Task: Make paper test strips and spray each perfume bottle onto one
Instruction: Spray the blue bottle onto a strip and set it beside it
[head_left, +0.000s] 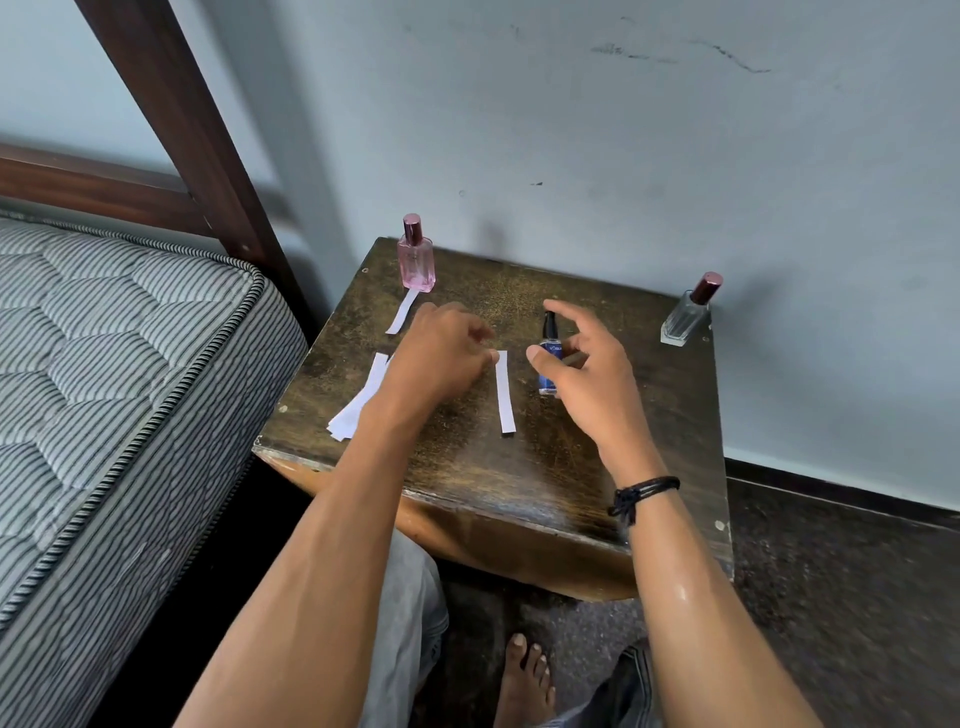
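A person seated at a small wooden table (519, 483) works through 3 perfume bottles, with the job seemingly about midway. The paper looks already cut. 1 far strip (402, 318) lies just in front of the pink bottle (415, 254) at the table's far left corner. The middle strip (504, 392) lies flat just left of the blue bottle (549, 364). Spare paper (358, 400) sits fanned in a pile near the left edge, partly under the left forearm.

The left hand (441, 353) is curled, knuckles up, its fingertips at the far end of the middle strip. Whether it pinches or only touches the paper cannot be told. The right hand (587, 358) is spread around the upright blue bottle, thumb at its near side and index finger raised over the black cap. Whether it actually grips the glass cannot be told either.

The clear bottle (688, 312) stands apart at the far right corner, capped, with no strip beside it. No wet mark shows on either strip, so which have been sprayed is unclear. By the layout, pink appears dealt with, blue is likely the step in hand, and clear remains, needing a strip from the pile. A striped mattress (130, 364) adjoins the table on the left.
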